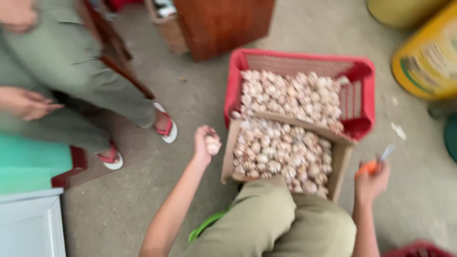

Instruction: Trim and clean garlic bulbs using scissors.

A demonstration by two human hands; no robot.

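- The left hand (205,143) is closed round a garlic bulb (213,144), held up just left of the cardboard box (228,157) and clear of it — a loose grip there would drop the bulb onto the concrete floor (190,95), not back among the rest.
- The right hand (372,183) is clamped on the orange handle of a small tool (376,164) whose thin metal end points up; it is too blurred to tell a knife from scissors. Bringing that end to the bulb puts it close to the left fingers — a slip could cut them.
- The box is heaped with garlic to its rim and rests partly on the edge of the red crate (362,95), which is also full. It sits right against the person's knee (271,209); in my judgement a nudge of the leg could tip it or spill bulbs over the low side.
- Another person's feet in sandals (166,128) stand near on the left, so a stray bulb on the floor could be trodden on.
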